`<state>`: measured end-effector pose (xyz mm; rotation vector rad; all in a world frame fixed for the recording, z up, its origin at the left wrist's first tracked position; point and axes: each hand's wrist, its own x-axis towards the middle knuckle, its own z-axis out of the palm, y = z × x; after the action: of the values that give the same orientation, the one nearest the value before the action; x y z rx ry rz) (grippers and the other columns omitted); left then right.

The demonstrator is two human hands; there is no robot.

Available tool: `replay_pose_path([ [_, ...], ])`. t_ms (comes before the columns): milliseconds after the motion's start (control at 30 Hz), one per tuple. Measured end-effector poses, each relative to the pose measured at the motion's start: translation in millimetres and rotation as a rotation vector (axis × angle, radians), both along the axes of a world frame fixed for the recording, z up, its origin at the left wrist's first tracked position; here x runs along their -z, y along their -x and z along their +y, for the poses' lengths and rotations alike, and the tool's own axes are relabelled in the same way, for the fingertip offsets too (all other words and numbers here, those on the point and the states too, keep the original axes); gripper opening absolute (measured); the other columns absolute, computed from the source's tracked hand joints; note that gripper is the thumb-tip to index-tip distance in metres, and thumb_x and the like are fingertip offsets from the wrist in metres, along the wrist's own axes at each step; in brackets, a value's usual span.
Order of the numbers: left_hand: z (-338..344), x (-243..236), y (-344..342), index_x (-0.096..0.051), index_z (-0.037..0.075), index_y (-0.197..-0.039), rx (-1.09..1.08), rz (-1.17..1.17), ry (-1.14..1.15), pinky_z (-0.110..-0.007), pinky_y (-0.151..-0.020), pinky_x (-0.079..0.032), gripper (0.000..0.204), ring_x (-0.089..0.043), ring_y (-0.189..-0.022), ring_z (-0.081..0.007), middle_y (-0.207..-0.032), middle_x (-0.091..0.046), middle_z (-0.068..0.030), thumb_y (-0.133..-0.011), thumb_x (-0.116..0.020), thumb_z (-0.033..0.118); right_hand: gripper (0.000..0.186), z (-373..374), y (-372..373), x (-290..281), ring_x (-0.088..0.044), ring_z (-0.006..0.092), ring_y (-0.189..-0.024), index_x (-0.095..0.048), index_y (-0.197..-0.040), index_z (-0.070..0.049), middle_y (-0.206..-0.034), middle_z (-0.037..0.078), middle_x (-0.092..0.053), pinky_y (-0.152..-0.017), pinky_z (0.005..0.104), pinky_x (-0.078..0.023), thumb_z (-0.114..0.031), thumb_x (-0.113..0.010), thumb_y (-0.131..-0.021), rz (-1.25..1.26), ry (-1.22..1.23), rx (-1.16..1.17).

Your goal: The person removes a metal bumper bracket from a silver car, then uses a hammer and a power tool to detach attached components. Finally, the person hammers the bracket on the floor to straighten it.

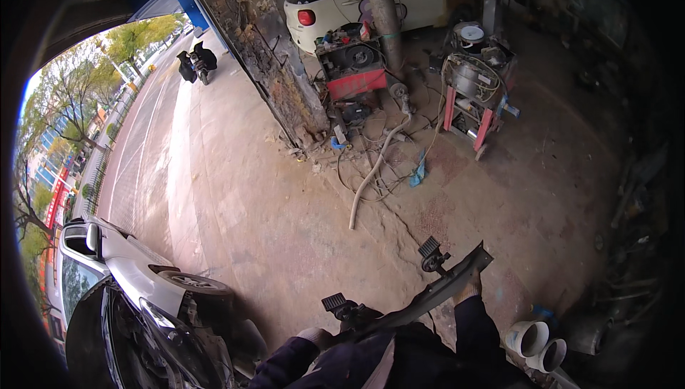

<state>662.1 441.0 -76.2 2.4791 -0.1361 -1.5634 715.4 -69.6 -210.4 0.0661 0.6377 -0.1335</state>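
A long dark bar is held in front of my body, slanting up to the right. Two black mounted pieces with ribbed square heads stick up from it, one head near the right end and another head near the left. Around the bar's right part my right hand is closed, in a pale glove. My left hand, pale-gloved too, is at the left end; its fingertips are hidden behind the bar and sleeve.
A silver car with its front end exposed stands at lower left. Ahead lie a hose and tangled cables. Beyond are a red wheeled cart, a gas cylinder, a worn pillar and a white car. White buckets stand at right.
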Motion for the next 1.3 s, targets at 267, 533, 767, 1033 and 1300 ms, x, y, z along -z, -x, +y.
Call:
replay_pose_path([
  [267,-19,15,-76,-0.081,0.016,-0.121,0.002,0.032,0.045,-0.047,-0.097,-0.059,0.042,-0.075,-0.111,-0.0393,-0.119,-0.078,-0.0173,-0.098,-0.067,0.048,0.036,19,-85,-47,-0.067,0.026,-0.096,-0.064,-0.115,-0.016,-0.105,0.005,-0.069,-0.09,0.0443,-0.057,-0.05,-0.052,-0.113,0.166,0.525,-0.139],
  [533,-31,72,-214,-0.081,0.014,-0.123,0.003,-0.242,0.105,-0.047,-0.096,-0.058,0.069,-0.075,-0.108,-0.0414,-0.116,-0.079,-0.0196,-0.107,-0.043,0.07,0.05,46,-281,-149,-0.063,0.0303,-0.124,-0.055,-0.148,-0.007,-0.136,0.013,-0.064,-0.11,0.0483,-0.05,-0.045,-0.05,-0.115,-0.119,0.696,-0.346],
  [767,-52,-13,-389,-0.082,0.005,-0.105,-0.34,-0.297,0.209,-0.048,-0.083,-0.06,0.077,-0.077,-0.088,-0.0421,-0.088,-0.076,-0.0256,-0.107,-0.043,0.07,0.051,127,-435,-181,-0.064,0.0309,-0.126,-0.053,-0.15,-0.011,-0.143,0.012,-0.063,-0.107,0.048,-0.056,-0.044,-0.062,-0.111,-0.165,0.832,-0.703],
  [1033,-94,-49,-503,-0.078,-0.008,-0.109,-0.84,-0.341,0.533,-0.042,-0.075,-0.06,0.073,-0.077,-0.078,-0.0284,-0.083,-0.078,-0.0199,-0.108,-0.057,0.062,0.047,215,-477,-187,-0.066,0.0177,-0.112,-0.064,-0.136,0.001,-0.125,0.007,-0.07,-0.099,0.0362,-0.053,-0.034,-0.072,-0.106,-0.28,0.951,-1.05],
  [1300,-148,0,-624,-0.069,0.001,-0.136,-0.865,-0.565,0.494,-0.042,-0.087,-0.059,0.055,-0.077,-0.102,-0.0372,-0.11,-0.076,-0.0289,-0.114,-0.05,0.048,0.037,212,-638,-161,-0.068,0.0203,-0.096,-0.073,-0.122,0.004,-0.108,0.009,-0.075,-0.089,0.0359,-0.053,-0.031,-0.066,-0.11,-0.207,1.211,-0.917],
])
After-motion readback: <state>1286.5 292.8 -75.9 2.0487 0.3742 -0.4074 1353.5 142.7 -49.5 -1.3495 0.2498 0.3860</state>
